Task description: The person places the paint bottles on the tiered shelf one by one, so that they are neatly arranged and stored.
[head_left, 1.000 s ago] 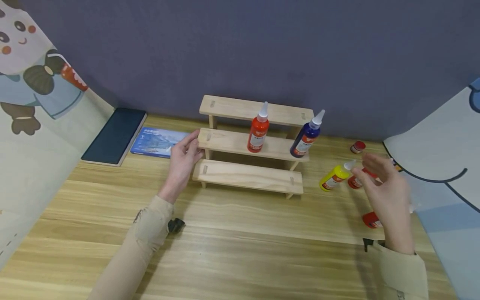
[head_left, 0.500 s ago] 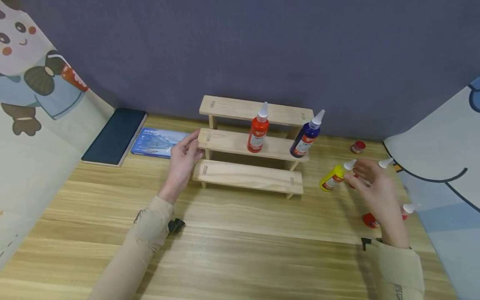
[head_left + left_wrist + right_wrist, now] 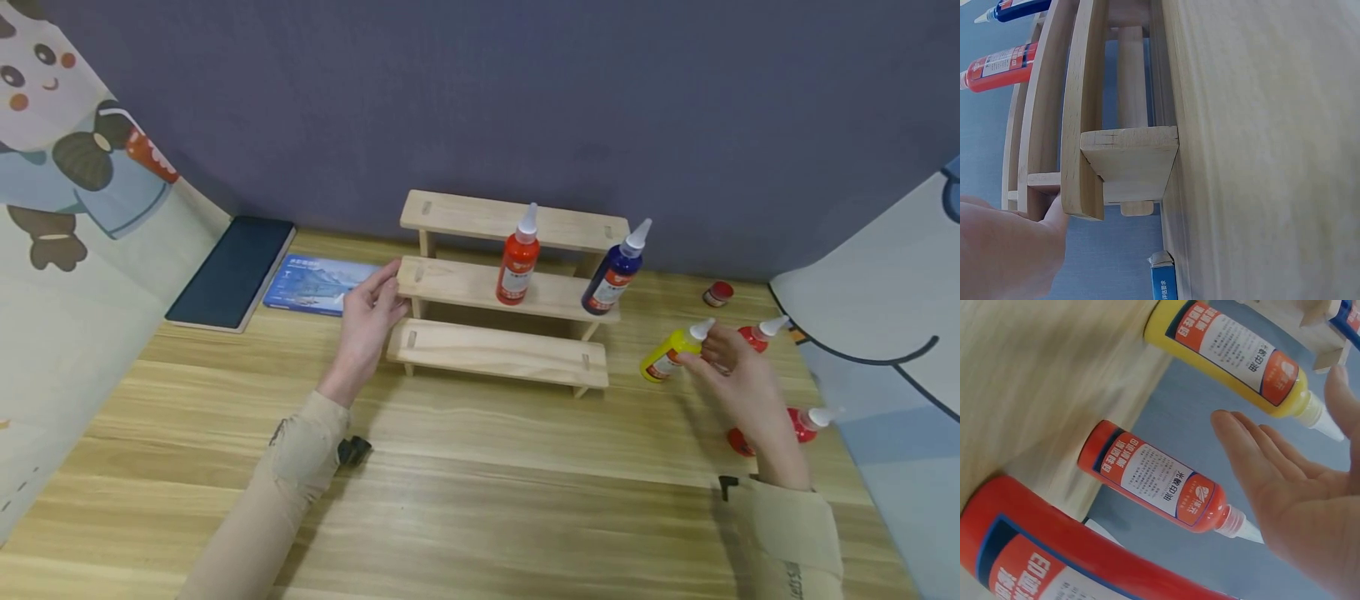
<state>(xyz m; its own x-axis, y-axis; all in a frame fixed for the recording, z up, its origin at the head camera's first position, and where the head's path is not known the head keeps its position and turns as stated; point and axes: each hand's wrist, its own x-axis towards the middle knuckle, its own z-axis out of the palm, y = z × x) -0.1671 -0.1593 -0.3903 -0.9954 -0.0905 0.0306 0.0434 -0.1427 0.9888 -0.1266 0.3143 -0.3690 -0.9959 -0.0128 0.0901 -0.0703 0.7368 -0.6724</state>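
Observation:
In the head view, my left hand (image 3: 367,321) grips the left end of the middle board of a three-step wooden display rack (image 3: 495,354). On that middle board stand a red ink bottle (image 3: 517,271) and a dark blue ink bottle (image 3: 613,279), both with white nozzle caps. To the right of the rack my right hand (image 3: 738,375) reaches around a yellow ink bottle (image 3: 663,358) that stands on the table. Seen from the right wrist, the fingers (image 3: 1254,450) are straight and the thumb is spread, with the yellow bottle (image 3: 1235,356) between them and a gap visible.
Two more red bottles stand near my right hand, one behind it (image 3: 753,337) and one by the wrist (image 3: 802,425). A small red-lidded jar (image 3: 717,293) is farther back. At left lie a dark notebook (image 3: 232,271) and a blue box (image 3: 315,283). A dark wall panel (image 3: 480,100) rises behind.
My right hand has moved left and slightly down to the yellow bottle, uncovering the red bottles behind it. The left hand has stayed on the rack.

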